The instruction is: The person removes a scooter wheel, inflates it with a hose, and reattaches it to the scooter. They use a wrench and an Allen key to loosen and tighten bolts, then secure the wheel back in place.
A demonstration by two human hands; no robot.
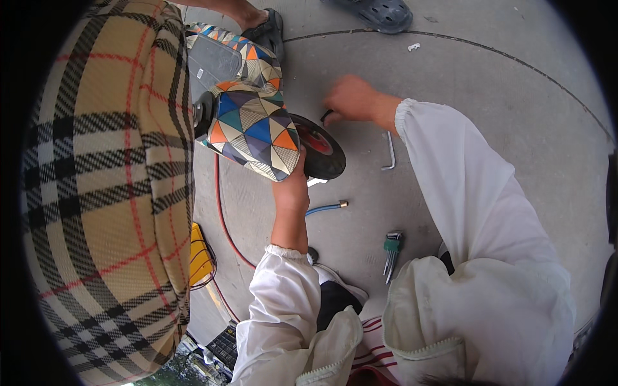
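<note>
A small wheel [322, 147] with a black tyre and red hub is fitted at the end of a body covered in multicoloured triangles [254, 125], which has a grey pad. My left hand [293, 193] grips the lower end of this body beside the wheel; its fingertips are hidden behind it. Just right of the wheel, my right hand [354, 98] is blurred, with its fingers curled around a small dark piece [327, 116] whose kind I cannot make out. A silver hex key [389, 152] lies on the ground below that hand.
A hex key set in a green holder [393, 246] lies near my knees. A blue hose end [328, 208] has a brass fitting. A red hose [222, 209] curves past a yellow case [201, 257]. Tan plaid cloth [109, 193] fills the left. Someone's sandalled foot [262, 26] and a grey clog [380, 14] are beyond.
</note>
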